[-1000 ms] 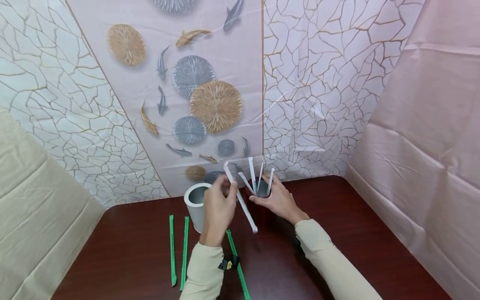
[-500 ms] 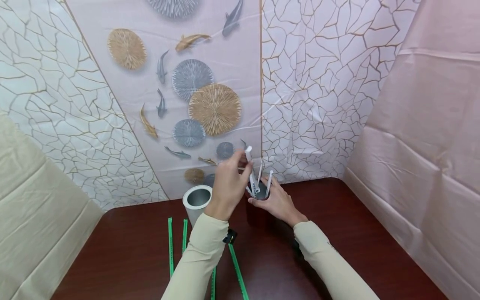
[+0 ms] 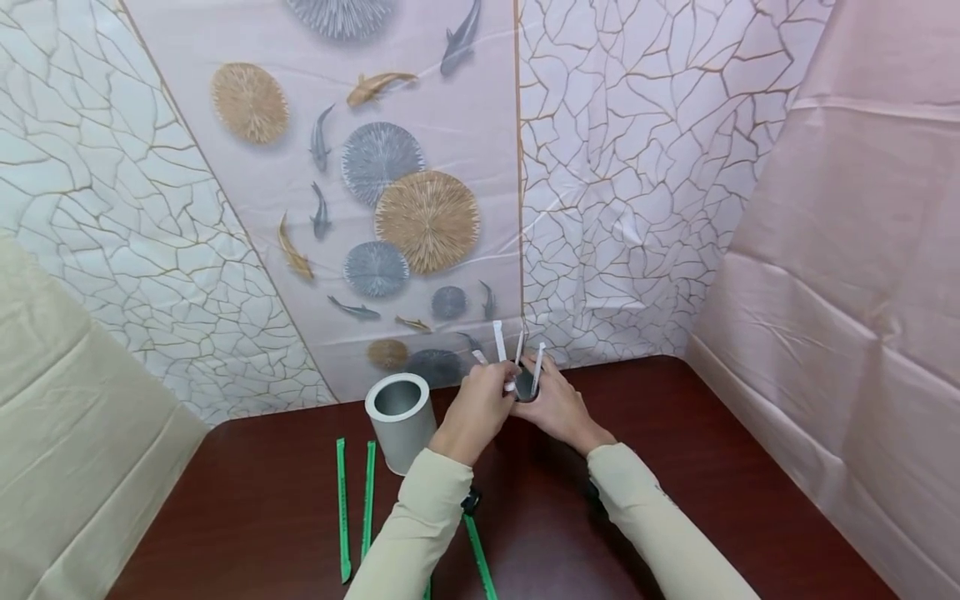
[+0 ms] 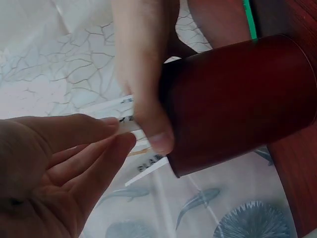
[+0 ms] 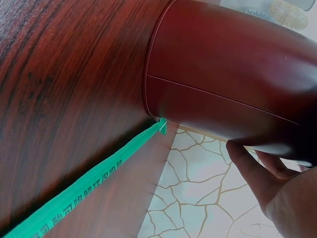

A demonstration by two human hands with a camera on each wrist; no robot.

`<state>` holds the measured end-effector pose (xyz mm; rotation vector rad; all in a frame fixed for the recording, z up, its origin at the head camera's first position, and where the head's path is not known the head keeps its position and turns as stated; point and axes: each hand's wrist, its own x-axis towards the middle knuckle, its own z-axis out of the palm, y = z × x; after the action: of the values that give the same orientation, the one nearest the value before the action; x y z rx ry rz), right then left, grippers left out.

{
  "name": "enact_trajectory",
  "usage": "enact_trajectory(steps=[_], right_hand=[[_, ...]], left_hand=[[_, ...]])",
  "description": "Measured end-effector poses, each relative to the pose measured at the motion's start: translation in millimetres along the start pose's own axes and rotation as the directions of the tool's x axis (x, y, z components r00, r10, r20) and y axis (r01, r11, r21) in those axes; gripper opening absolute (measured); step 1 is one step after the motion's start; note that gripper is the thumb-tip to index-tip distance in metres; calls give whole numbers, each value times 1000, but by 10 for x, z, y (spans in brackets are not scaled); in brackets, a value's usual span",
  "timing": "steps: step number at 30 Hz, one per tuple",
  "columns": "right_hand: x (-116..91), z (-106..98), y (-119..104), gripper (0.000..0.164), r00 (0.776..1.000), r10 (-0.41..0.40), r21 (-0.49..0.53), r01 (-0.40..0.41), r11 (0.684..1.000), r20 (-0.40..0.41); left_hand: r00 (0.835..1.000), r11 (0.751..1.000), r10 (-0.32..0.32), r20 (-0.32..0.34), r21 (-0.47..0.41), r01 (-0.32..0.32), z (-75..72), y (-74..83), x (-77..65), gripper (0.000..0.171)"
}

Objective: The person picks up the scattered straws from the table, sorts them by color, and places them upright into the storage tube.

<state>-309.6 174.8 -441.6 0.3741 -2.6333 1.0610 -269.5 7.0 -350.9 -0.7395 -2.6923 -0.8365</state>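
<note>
A dark red cylindrical cup (image 4: pixel 237 99) stands on the table, its dark mouth (image 3: pixel 528 383) facing up between the hands. My right hand (image 3: pixel 558 408) grips it near the rim, with fingers and thumb on either side. Between thumb and fingertips, my left hand (image 4: pixel 59 163) pinches a white paper-wrapped straw (image 4: pixel 127 125) at the cup's mouth; the lower end is hidden. Several more white wrapped straws (image 3: pixel 539 367) stick up out of the cup at different slants. Dark printing shows on their wrappers in the left wrist view.
A grey canister (image 3: pixel 411 437) with a white rim stands left of my left hand. Several green wrapped straws (image 3: pixel 342 517) lie on the dark red wooden table (image 3: pixel 255 500), some partly under my left sleeve. A patterned cloth (image 3: pixel 600 208) hangs behind the table's back edge.
My left hand has carried the white straw rightward from beside the canister to the cup, raised it over the mouth, then come down. The right hand has stayed on the cup.
</note>
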Motion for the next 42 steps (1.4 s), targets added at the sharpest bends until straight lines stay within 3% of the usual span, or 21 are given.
enact_trajectory(steps=[3, 6, 10, 16, 21, 29, 36, 42], right_hand=[[8, 3, -16, 96, 1000, 29, -5, -29, 1000, 10], [36, 15, -40, 100, 999, 38, -2, -38, 999, 12], [68, 32, -60, 104, 1000, 24, -5, -24, 1000, 0], [83, 29, -58, 101, 1000, 5, -17, -5, 1000, -17], [60, -17, -17, 99, 1000, 0, -18, 0, 1000, -25], [38, -74, 11, 101, 1000, 8, 7, -8, 1000, -22], [30, -73, -1, 99, 1000, 3, 1, -3, 1000, -19], [45, -31, 8, 99, 1000, 25, -1, -25, 1000, 12]], left_hand=[[999, 998, 16, 38, -63, -14, -76, -23, -76, 30], [999, 992, 39, 21, -124, -36, -219, -68, -182, 28], [996, 980, 56, -65, -185, -67, -439, -173, -344, 18], [970, 977, 48, -237, -192, -95, -740, -431, -485, 8], [960, 983, -6, -280, -180, -47, -877, -707, -501, 9], [960, 990, -61, -274, -139, 23, -824, -1201, -536, 34], [972, 988, -136, -190, -99, 119, -563, -1613, -562, 68], [970, 972, -209, -123, -135, 192, -392, -1812, -611, 85]])
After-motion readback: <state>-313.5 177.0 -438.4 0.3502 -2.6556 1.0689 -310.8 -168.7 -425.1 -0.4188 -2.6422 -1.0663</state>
